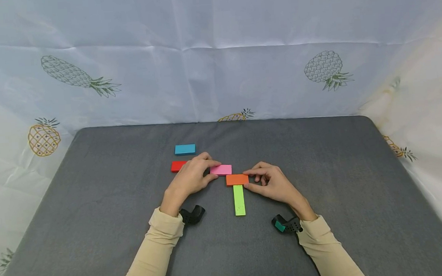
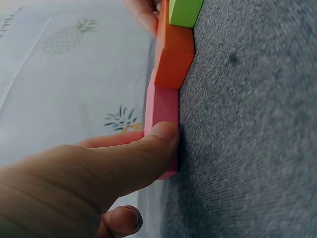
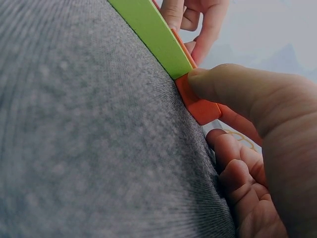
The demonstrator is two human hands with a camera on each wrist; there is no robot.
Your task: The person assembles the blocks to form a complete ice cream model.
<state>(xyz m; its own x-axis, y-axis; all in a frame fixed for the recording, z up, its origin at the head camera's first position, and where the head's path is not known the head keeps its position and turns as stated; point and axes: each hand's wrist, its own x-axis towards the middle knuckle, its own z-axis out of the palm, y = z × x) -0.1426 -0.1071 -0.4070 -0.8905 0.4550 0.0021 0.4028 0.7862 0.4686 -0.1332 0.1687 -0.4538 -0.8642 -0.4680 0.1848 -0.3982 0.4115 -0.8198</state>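
Observation:
My left hand (image 1: pixel 191 177) pinches a pink block (image 1: pixel 221 170) between thumb and forefinger, the thumb on its near side. In my right hand (image 1: pixel 273 183), thumb and forefinger grip the right end of an orange block (image 1: pixel 237 179); the other fingers are curled beneath. The orange block lies just right of and nearer than the pink one, their corners meeting. A lime green block (image 1: pixel 239 201) points toward me, its far end against the orange block's near side. In the left wrist view the pink block (image 2: pixel 165 111) adjoins the orange block (image 2: pixel 174 57).
A red block (image 1: pixel 178 166) lies left of the pink one, partly hidden behind my left hand. Farther back is a blue block (image 1: pixel 185 150). Grey cloth covers the table (image 1: pixel 322 156), and a pineapple-print curtain (image 1: pixel 209 79) hangs behind its far edge.

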